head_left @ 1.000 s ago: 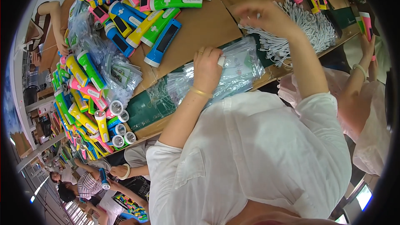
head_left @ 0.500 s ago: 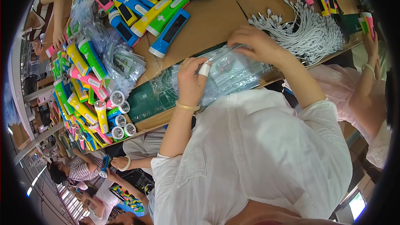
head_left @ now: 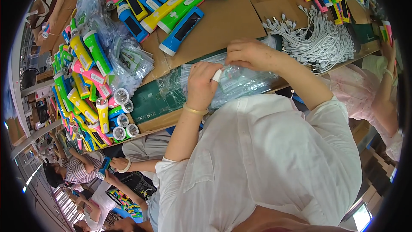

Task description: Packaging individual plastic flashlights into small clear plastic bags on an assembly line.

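The right hand (head_left: 251,53) had come back from the white cables (head_left: 319,38) to join the left hand (head_left: 201,83), both grips pinching the clear plastic bags (head_left: 240,81) on the worktop (head_left: 223,21).

I see a stack of clear plastic sleeves (head_left: 240,81) lying flat at the near edge of the bench (head_left: 227,21), with my left hand (head_left: 201,87) and right hand (head_left: 251,53) both pressed on it. To the left, a heap of crinkled clear bags (head_left: 128,58) holds green-and-white printed cards. Flattened brown cardboard (head_left: 274,6) covers the bench farther back. At the lower right corner, a small bright screen (head_left: 362,217) glows white and pale blue.
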`<act>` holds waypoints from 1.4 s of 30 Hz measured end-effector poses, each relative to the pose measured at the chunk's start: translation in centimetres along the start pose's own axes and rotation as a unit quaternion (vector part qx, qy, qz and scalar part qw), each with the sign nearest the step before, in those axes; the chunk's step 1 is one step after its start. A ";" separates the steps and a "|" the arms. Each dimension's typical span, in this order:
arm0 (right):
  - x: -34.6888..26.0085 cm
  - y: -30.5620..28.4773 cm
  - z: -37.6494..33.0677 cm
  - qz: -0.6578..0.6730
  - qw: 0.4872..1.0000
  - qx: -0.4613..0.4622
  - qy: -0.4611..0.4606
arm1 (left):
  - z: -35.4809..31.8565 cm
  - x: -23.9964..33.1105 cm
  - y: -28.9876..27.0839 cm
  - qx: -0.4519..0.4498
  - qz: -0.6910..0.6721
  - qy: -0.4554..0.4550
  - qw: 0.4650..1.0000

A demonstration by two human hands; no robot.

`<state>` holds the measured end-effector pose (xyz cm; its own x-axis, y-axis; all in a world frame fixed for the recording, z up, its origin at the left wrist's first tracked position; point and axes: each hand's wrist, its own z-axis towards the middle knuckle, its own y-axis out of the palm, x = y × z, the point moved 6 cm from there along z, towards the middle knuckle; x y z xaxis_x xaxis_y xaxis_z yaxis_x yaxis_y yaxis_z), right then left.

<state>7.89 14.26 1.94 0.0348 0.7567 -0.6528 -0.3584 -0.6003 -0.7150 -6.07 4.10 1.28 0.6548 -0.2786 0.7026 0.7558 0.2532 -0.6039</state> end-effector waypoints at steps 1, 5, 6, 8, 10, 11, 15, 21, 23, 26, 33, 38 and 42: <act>1.0 -0.3 -0.4 -0.028 0.999 -0.034 0.027 | -0.2 -0.3 -0.2 0.001 -0.001 0.001 1.000; 7.0 -4.0 -2.1 -0.071 0.936 -0.172 0.298 | -2.0 -1.4 -1.6 0.023 -0.017 -0.071 0.997; 7.4 -4.5 -0.8 -0.087 0.938 -0.194 0.273 | -2.2 -1.6 -1.6 0.022 -0.017 -0.088 0.996; 5.7 -4.9 2.6 -0.113 0.987 -0.016 0.113 | -1.3 -0.4 -1.2 0.025 0.028 -0.034 0.999; 4.7 -2.4 7.8 -0.136 0.990 0.026 0.005 | -0.4 1.1 -0.5 -0.019 0.095 0.070 0.993; 4.5 -0.7 10.3 -0.142 0.990 0.014 -0.004 | -0.2 1.2 -0.3 -0.018 0.099 0.069 0.992; 4.5 3.2 15.5 -0.267 0.961 -0.075 0.023 | -0.2 3.9 2.5 -0.176 -0.010 0.188 0.966; 3.9 3.0 13.1 -0.306 0.947 -0.094 0.011 | -0.6 4.2 2.2 -0.178 -0.093 0.191 0.961; 3.7 0.2 10.9 -0.234 0.971 0.009 0.040 | -0.8 3.6 2.1 -0.170 -0.111 0.178 0.963; 1.6 -5.9 6.6 -0.031 0.961 0.026 0.274 | -0.6 1.9 1.4 -0.120 -0.122 0.085 0.982; -0.2 -5.8 -2.8 0.205 0.944 0.061 0.252 | 0.3 1.7 1.4 -0.066 -0.142 0.084 0.984; -1.9 -5.2 -4.3 -0.101 0.955 -0.117 0.252 | 0.7 2.1 0.5 -0.042 -0.129 0.094 0.986; -2.8 -3.6 -4.0 -0.158 0.927 -0.209 0.269 | 0.9 2.7 1.3 -0.085 -0.151 0.131 0.976</act>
<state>12.85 13.25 5.32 0.5775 0.7405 -0.3438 0.1383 -0.5037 -0.8527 -3.35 4.52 2.70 0.3650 -0.5496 0.7514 0.8908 -0.0285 -0.4536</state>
